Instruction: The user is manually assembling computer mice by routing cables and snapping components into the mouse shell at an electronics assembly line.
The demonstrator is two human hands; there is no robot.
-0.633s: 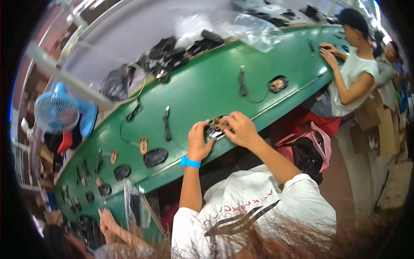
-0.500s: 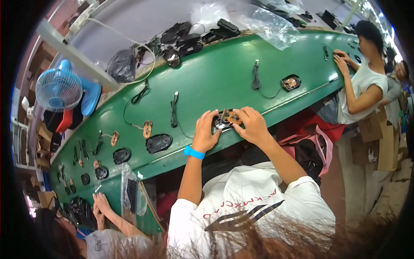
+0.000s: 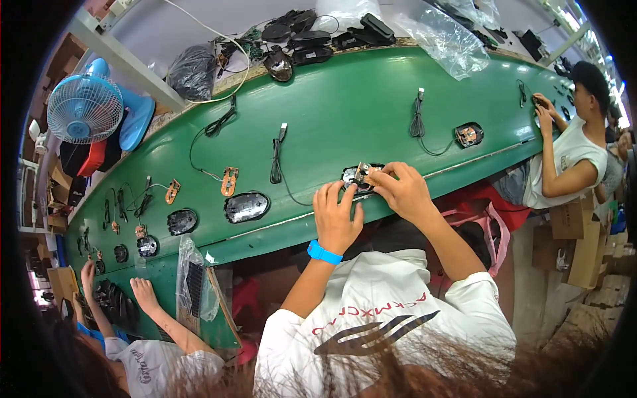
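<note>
An open black computer mouse base (image 3: 347, 175) lies near the front edge of the green bench, with a copper-coloured circuit board (image 3: 363, 172) tilted over it. My right hand (image 3: 403, 194) pinches the board's right side between thumb and fingers. At the base's lower left, my left hand (image 3: 337, 215) has its index fingertip against the parts, its thumb held apart. A black cable (image 3: 276, 156) with a bundled end and USB plug runs to the base, passing behind my left fingers. Exactly how the board sits in the base is partly hidden by my fingertips.
Empty black mouse bases (image 3: 247, 207) and loose boards with cables (image 3: 229, 180) lie leftward. Another mouse assembly (image 3: 469, 134) sits to the right. A blue fan (image 3: 85, 109) and a plastic bag (image 3: 458, 46) stand farther back. Co-workers' hands (image 3: 146, 295) are at both sides.
My left hand has drawn back from the base's left side toward its near edge. My right hand keeps hold of the board, which now stands more tilted. The left co-worker's hands have parted.
</note>
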